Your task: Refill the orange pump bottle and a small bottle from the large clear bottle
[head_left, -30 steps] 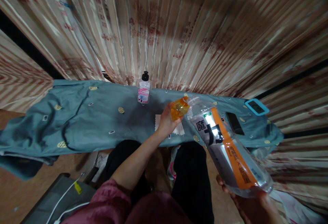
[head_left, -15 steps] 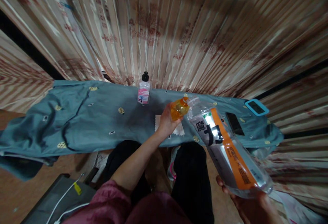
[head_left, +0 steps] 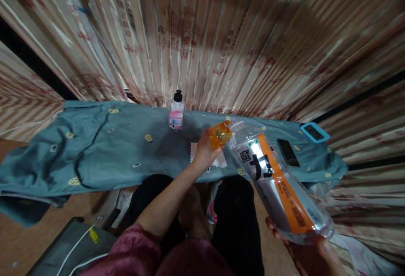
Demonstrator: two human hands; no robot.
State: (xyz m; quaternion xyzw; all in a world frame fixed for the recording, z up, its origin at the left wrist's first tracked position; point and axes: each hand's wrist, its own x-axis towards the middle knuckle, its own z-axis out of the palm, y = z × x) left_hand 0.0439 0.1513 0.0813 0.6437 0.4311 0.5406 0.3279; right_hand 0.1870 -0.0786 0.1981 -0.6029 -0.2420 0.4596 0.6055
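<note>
My left hand is closed around a small amber see-through bottle with an orange neck. My right hand grips the base of a large clear plastic bottle with a silver and orange label and black characters. The large bottle is tilted, its mouth down to the left against the small bottle's neck. I cannot tell whether liquid passes between them. Beneath my left hand lies a white cloth with zigzag edges, partly covered by the hand.
A clear bottle with a black cap and pink label stands on the blue-green cloth-covered surface. To the right lie a dark phone and a blue-framed device. Pleated curtains hang behind. A grey stool-like object with white cables is lower left.
The view has shifted very slightly, so everything sits a little further left. Both hands keep their holds, and the two bottles stay mouth to mouth.
</note>
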